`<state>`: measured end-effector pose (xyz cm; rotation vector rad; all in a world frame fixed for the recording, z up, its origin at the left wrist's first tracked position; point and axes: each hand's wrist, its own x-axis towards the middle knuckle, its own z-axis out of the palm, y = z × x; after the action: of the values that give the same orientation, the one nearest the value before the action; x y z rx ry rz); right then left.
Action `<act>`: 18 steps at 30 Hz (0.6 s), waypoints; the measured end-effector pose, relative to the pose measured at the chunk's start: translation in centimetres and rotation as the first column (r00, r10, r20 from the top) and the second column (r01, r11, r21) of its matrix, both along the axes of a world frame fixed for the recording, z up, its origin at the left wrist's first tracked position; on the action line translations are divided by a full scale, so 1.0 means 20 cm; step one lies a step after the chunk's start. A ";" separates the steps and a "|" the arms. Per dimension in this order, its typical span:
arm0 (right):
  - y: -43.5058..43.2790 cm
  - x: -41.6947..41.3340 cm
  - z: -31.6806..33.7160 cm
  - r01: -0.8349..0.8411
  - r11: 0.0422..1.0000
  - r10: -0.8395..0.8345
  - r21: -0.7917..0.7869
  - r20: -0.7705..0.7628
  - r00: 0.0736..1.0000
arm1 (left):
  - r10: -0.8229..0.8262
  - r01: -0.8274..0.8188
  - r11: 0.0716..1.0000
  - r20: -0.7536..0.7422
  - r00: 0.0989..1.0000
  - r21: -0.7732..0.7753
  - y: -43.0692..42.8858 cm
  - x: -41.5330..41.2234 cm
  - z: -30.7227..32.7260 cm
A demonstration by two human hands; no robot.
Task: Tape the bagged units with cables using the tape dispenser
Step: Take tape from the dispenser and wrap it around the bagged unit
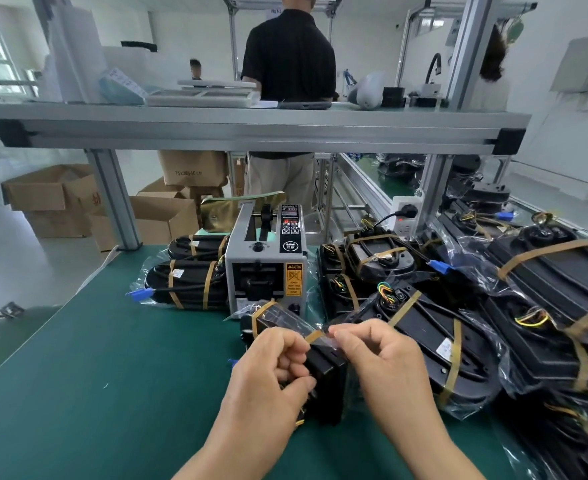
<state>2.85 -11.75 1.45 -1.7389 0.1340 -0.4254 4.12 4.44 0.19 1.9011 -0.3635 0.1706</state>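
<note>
Over the green surface (112, 358), left hand (268, 375) and right hand (382, 358) fingers pinch a tape strip (313, 336) above the unit (325, 370); seemingly slack, it could stick to itself.

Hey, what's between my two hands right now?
In the head view, a short strip of tan tape spans from the left hand to the right hand, above the bagged unit.
</note>
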 end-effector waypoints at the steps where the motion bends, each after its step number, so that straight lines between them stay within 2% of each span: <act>1: 0.00 0.01 0.00 0.031 1.000 -0.031 0.002 -0.008 0.999 | -0.007 0.007 1.000 0.007 1.000 0.015 0.00 -0.01 0.00; 3: 0.00 0.02 -0.01 0.072 0.996 -0.070 0.044 -0.056 0.996 | -0.008 0.008 1.000 0.016 1.000 0.027 0.01 -0.02 0.01; 6: 0.02 0.03 -0.03 0.085 0.963 -0.054 0.254 -0.126 0.991 | 0.000 0.000 1.000 -0.004 1.000 0.016 0.02 -0.03 0.03; 9: 0.01 0.01 -0.05 -0.035 0.937 0.072 0.347 -0.094 0.993 | -0.014 0.015 1.000 -0.029 0.999 0.020 0.03 -0.03 0.04; 13: -0.04 -0.05 -0.07 -0.255 0.933 0.278 0.253 -0.057 0.959 | -0.097 0.101 0.994 -0.085 0.992 0.045 0.07 0.01 0.08; 16: -0.05 -0.08 -0.07 -0.282 0.951 0.289 0.128 -0.044 0.956 | -0.212 0.196 0.976 -0.203 0.956 -0.097 0.11 0.10 0.13; 18: -0.05 -0.08 -0.07 -0.246 0.967 0.249 0.068 -0.037 0.968 | -0.073 0.014 0.976 -0.268 0.961 -0.217 0.13 0.22 0.13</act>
<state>1.25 -12.71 0.06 -1.6779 -0.0375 -0.1961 8.51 7.02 2.84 1.6741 -0.1898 -0.0824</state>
